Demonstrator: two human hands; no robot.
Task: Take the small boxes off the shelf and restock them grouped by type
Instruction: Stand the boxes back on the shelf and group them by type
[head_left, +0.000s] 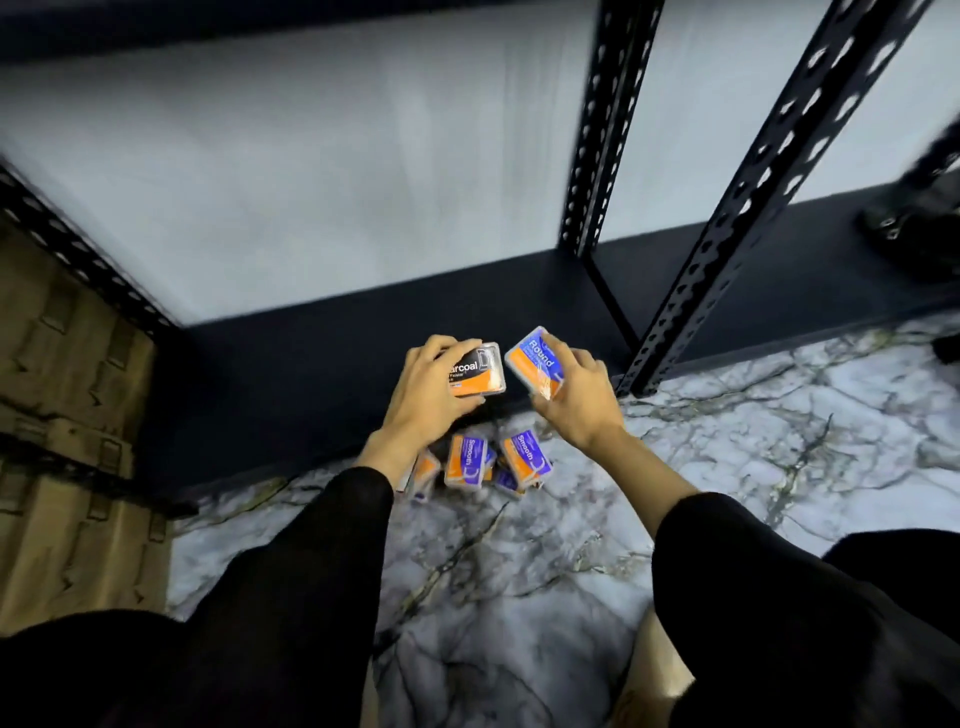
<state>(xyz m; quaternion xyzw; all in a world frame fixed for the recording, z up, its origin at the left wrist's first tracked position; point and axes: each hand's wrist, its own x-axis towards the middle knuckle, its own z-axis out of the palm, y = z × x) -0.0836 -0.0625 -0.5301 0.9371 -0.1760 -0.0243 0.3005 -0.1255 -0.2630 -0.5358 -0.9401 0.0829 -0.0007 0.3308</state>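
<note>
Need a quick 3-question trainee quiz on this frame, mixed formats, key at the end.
1. True or false: the left hand grips a box printed "Smooth".
2. Multiple choice: where do the loose "Smooth" boxes lie? A) on the dark shelf board B) on the marble floor in front of the shelf C) in the cardboard carton
3. Fill in: the right hand holds the blue and orange box printed "_____".

Key:
1. False; it holds the black and orange "Charcoal" box.
2. B
3. Round
</note>
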